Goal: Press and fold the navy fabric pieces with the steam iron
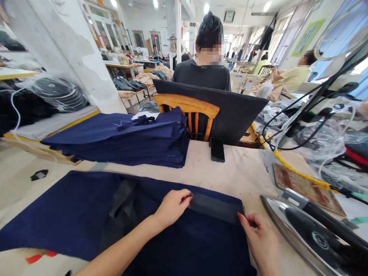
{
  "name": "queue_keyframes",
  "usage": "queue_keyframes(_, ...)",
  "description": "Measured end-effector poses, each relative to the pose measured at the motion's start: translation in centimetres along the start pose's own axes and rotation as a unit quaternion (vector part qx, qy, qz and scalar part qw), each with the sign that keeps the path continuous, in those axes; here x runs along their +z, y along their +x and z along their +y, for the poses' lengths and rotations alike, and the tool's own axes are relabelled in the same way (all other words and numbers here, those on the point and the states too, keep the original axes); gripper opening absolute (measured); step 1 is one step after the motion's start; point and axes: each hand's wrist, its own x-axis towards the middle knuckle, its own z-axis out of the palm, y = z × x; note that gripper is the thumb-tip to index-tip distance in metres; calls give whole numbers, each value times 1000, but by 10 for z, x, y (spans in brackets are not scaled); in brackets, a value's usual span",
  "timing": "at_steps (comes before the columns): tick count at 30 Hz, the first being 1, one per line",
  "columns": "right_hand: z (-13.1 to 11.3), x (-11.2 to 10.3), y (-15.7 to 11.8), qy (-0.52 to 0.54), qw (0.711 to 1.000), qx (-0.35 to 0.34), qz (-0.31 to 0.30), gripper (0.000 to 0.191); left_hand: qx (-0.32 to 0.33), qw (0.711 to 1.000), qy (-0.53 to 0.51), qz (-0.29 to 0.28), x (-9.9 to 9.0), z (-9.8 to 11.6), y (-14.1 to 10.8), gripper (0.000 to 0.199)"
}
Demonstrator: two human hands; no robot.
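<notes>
A navy fabric panel (201,245) lies spread over the table in front of me. Along its far right edge runs a dark grey strip (214,207), stretched between my hands. My left hand (172,207) pinches the strip's left part between thumb and forefinger. At the right end, my right hand (260,235) has thumb and forefinger closed at the strip's end, by the panel's corner. The strip's loose length (123,203) lies folded and twisted on the panel to the left, partly behind my left forearm. Just right of my right hand rests a clothes iron (313,234).
Beyond the panel sits a tall stack of navy fabric (129,142), with a phone (217,149) to its right. A rusty metal plate (304,186) and cables (301,170) lie behind the iron. A seated person (198,73) and a wooden chair (189,101) are ahead.
</notes>
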Motion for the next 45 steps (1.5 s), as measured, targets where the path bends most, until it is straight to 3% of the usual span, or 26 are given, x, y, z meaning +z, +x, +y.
queue_keyframes(5, -9, 10, 19, -53, 998, -39, 0, 43, -6, 990, 121, 76, 5, -10, 9, 33)
queue_keyframes(17, -7, 16, 20, -86, 995, -50, 2, 38, -21, 982, 170, 78, 11, -13, 11, 40)
queue_keyframes(19, -6, 17, 19, -87, 995, -49, 1, 37, 13, 975, 190, 116, 12, -12, 10, 40)
queue_keyframes(21, -4, 19, 20, -85, 995, -45, 3, 36, 89, 964, 209, 135, 14, -10, 9, 42)
queue_keyframes(24, 2, 22, 23, -71, 997, -25, 12, 30, 186, 957, 207, 78, 17, -9, 9, 44)
queue_keyframes(26, 8, 21, 25, -48, 999, -12, 17, 27, 197, 962, 176, 69, 17, -9, 8, 39)
queue_keyframes(30, 12, 3, 14, 5, 1000, -5, 27, 33, 190, 970, 88, 124, 7, -11, -6, 32)
queue_keyframes(31, 8, -3, 6, 16, 1000, -20, 13, 33, 187, 972, 72, 124, 3, -12, -12, 30)
queue_keyframes(33, -7, -14, -17, 41, 991, -103, -73, 25, 173, 977, 52, 110, -6, -14, -29, 27)
queue_keyframes(35, -26, -18, -45, 52, 948, -238, -205, 14, 158, 981, 56, 101, -14, -19, -47, 26)
queue_keyframes(37, -44, -15, -70, 21, 892, -356, -278, 9, 152, 979, 91, 98, -21, -27, -65, 25)
queue_keyframes(40, -60, -4, -91, -60, 860, -432, -264, 12, 140, 968, 181, 99, -32, -43, -88, 24)
queue_keyframes(45, -66, 5, -89, -105, 814, -493, -287, 16, 116, 952, 264, 99, -47, -70, -109, 18)
